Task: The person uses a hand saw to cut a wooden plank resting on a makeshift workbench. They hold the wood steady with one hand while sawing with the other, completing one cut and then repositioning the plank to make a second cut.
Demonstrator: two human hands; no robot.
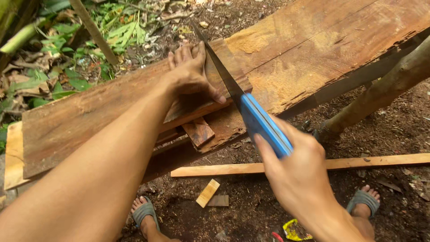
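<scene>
My right hand grips the blue handle of a hand saw. Its dark blade runs away from me across a reddish-brown wooden board. My left hand lies flat on that board just left of the blade, thumb pointing toward the saw. The board rests on a wide rough plank that serves as a bench. A small wood block sits under the board's near edge.
A long thin wooden strip lies on the dirt below. Small offcuts lie between my sandalled feet. A wooden leg props the plank at the right. Green plants and dry leaves fill the upper left.
</scene>
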